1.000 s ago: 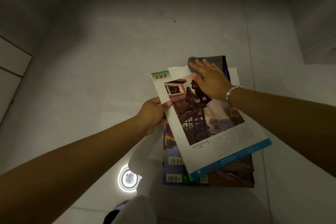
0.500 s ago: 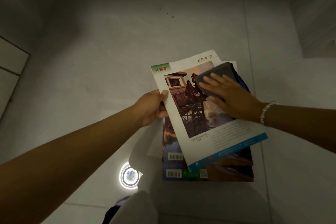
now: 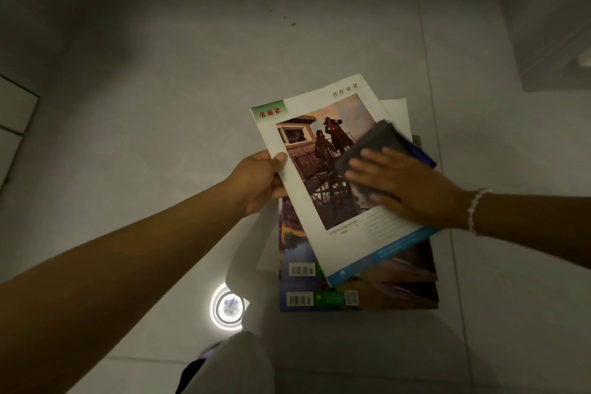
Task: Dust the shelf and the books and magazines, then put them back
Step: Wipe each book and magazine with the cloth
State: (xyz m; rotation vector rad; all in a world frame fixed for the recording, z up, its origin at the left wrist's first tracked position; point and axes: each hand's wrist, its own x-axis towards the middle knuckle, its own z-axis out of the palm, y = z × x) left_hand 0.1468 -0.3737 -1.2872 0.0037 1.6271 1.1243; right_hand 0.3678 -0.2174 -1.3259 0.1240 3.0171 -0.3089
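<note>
Head view: left hand [image 3: 259,181] pinches a thin, floppy magazine [image 3: 323,189] by its edge above the floor stack [image 3: 358,294] as the flat right hand [image 3: 406,185] presses a cloth [image 3: 371,145] across it.

floor [image 3: 166,112]: pale tiles | on it: magazine stack [image 3: 358,294], barcodes up

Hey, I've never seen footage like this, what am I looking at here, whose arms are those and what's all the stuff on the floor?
There is one picture, from a camera worn on a person's head, looking down at their own arms. The left hand grips the edge of a magazine with a painting on its cover. The right hand presses a dark cloth flat on that cover, to dust it. Below, more magazines lie stacked on the pale tiled floor. The bright ring is a lamp's reflection.
</note>
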